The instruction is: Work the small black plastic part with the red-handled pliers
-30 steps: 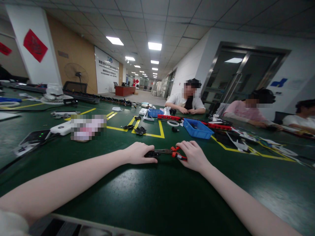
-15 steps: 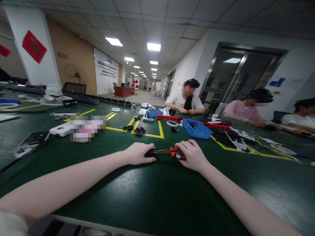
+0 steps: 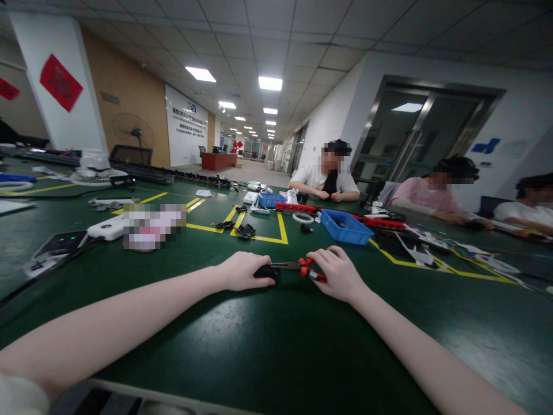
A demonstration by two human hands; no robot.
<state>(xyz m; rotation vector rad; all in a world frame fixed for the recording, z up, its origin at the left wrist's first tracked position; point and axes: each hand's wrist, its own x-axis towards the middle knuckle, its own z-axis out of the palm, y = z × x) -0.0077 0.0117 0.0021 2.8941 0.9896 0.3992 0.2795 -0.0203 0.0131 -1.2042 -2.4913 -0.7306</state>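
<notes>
Near the middle of the green table, my left hand [image 3: 245, 271] is closed round a small black part [image 3: 268, 272], whose details are too small to make out. My right hand [image 3: 337, 273] grips the handles of red-and-black pliers [image 3: 307, 270]. The metal jaws of the pliers point left and reach the black part. Both forearms rest low over the table, one from each side. Beyond my hands, small black pieces [image 3: 245, 230] lie by yellow tape.
A blue bin [image 3: 345, 226] stands behind my right hand, with a white ring [image 3: 303, 218] beside it. A white power strip [image 3: 108, 229] lies at the left. Across the green table [image 3: 242, 357] sits a person [image 3: 326, 178]; others are at the right.
The pliers' jaws look closer together at the black part, which has turned slightly in my left hand. My right hand has hardly moved.
</notes>
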